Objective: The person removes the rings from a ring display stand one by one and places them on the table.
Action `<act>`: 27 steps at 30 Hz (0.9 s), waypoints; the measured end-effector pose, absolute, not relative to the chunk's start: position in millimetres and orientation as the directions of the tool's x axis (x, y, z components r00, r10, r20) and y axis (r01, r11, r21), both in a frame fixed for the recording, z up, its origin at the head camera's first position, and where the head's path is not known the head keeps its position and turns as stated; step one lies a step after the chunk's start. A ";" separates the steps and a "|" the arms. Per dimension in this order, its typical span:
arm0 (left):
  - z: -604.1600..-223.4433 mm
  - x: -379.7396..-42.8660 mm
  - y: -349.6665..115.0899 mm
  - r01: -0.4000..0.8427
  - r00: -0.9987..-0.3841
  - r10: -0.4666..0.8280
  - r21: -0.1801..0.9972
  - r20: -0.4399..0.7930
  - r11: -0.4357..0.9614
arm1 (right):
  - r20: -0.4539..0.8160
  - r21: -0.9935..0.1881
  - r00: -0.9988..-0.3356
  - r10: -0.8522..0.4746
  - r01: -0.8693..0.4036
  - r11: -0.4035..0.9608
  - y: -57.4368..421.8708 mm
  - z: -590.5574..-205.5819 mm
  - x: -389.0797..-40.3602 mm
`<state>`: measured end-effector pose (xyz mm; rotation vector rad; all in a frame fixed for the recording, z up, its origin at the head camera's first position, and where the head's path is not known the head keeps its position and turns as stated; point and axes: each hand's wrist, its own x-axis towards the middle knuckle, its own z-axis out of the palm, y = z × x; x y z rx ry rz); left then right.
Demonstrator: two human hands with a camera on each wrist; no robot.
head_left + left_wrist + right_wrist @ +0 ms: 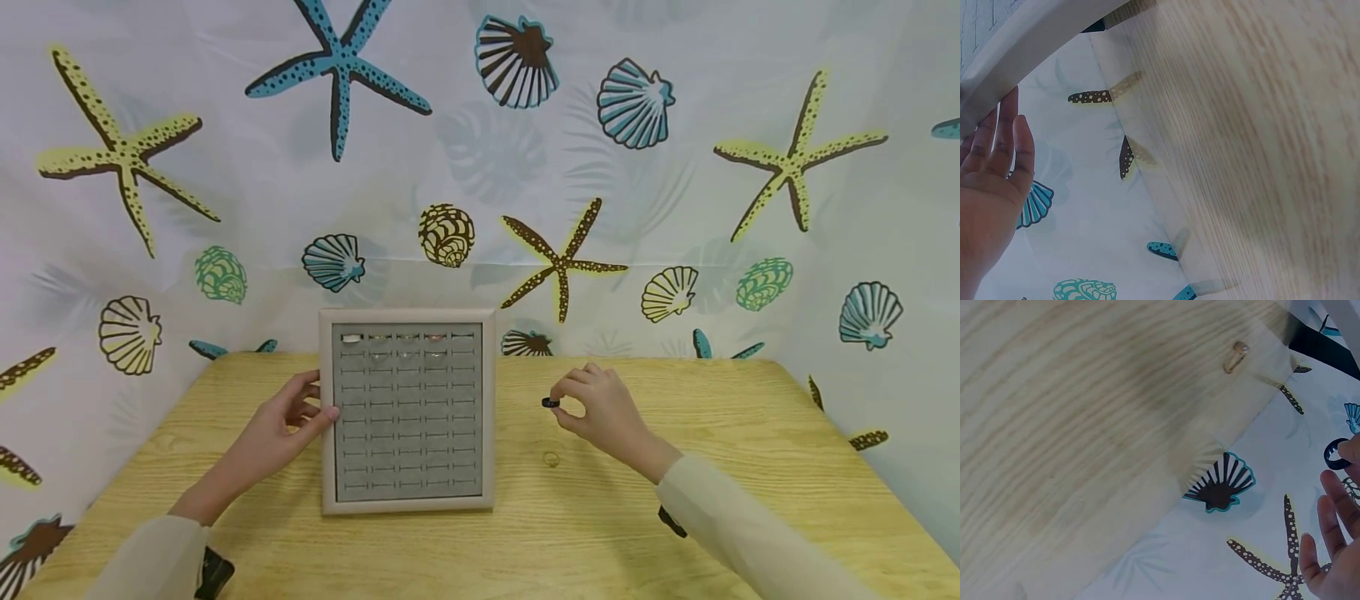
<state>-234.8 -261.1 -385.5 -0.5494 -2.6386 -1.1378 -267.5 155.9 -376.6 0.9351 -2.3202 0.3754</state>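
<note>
A ring display board [408, 417], a grey slotted pad in a pale frame, stands upright on the table. Its top row carries several rings [351, 339], with fainter ones in the row below. My left hand [266, 429] grips the board's left edge, thumb on the front and fingers behind the frame. To the right of the board, my right hand [603, 408] pinches a black ring [1329, 456] between thumb and forefinger; the other fingers spread away from it in the right wrist view. A thin gold-coloured ring [1242, 347] lies on the table below this hand.
The wood-grain table [712, 417] runs back to a white sheet [465, 167] printed with starfish and shells. Dark bands [215, 573] show at both sleeves.
</note>
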 end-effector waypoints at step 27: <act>-381.8 -231.3 -257.5 0.414 -0.909 0.248 0.662 0.334 0.625 | 0.272 -0.059 -0.739 -0.616 -0.652 0.756 176.6 -418.2 -265.5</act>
